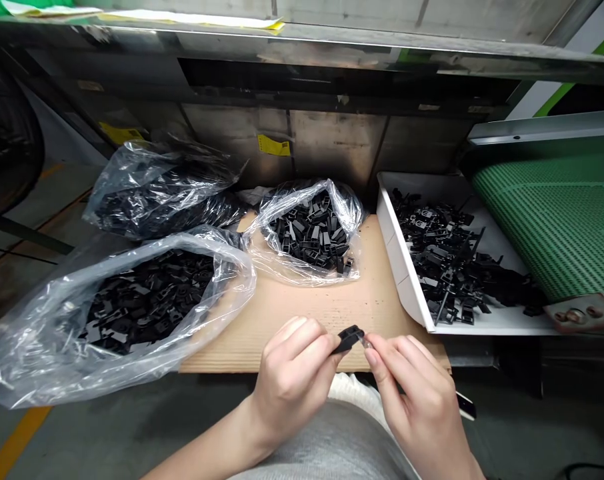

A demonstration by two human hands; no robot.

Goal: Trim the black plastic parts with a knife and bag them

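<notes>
Between thumb and fingers, my left hand (297,370) pinches a small black plastic part (349,338) above the front edge of the cardboard. My right hand (417,387) is closed, its fingertips meeting the part's right end, where something small and shiny shows. A slim tool's black-and-white end (466,405) sticks out behind the right hand; the rest is covered by the fingers, so its kind is unclear. Past the hands, an open clear bag (307,273) holds many small black parts. Left of it lies a larger open bag (37,360) of black parts.
A third plastic bag (157,173) of black parts lies at back left. At right, a white tray (405,260) holds black parts on sprues, beside a green conveyor belt (562,200). Brown cardboard (292,307) covers the work surface. A metal ledge (332,43) crosses above.
</notes>
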